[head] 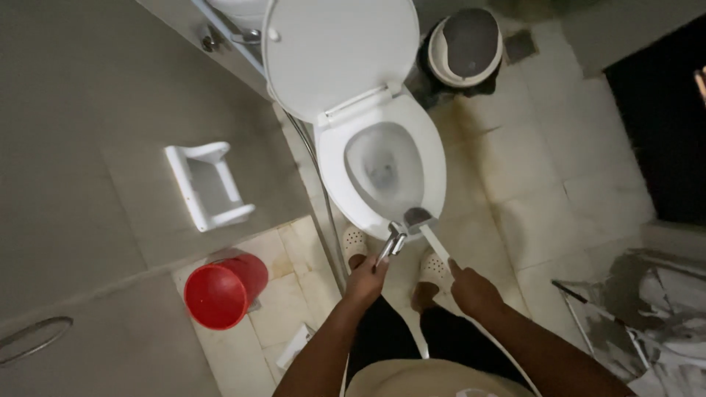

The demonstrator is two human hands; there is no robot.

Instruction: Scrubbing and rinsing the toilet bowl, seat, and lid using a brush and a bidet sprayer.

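1. A metal sprayer [392, 242] is gripped in the left hand [365, 278], the fingers closed round its handle, the nozzle aimed forward at the front rim of the toilet [434, 173].
2. A brush [430, 234] is held in the right hand [474, 292], fingers closed on the white handle; its dark head rests at the front rim of the seat, just beside the sprayer's nozzle.
3. The brush's long axis runs from the right hand up and leftward to the rim; the sprayer's runs from the left hand up and rightward, so the two tools converge at the rim, ahead of both hands.
4. The left hand is slightly nearer the rim; both are close to it.
5. The lid [338, 51] is raised; the bowl is open, with water in it.
6. The hose [318, 176] is seen along the toilet's left side.
7. White clogs [355, 241] are seen on a stained tile floor [544, 191].
8. A red bucket [223, 291] stands left, a paper holder [206, 184] is fixed on the wall, and a bin [465, 45] stands behind the toilet, on its right.
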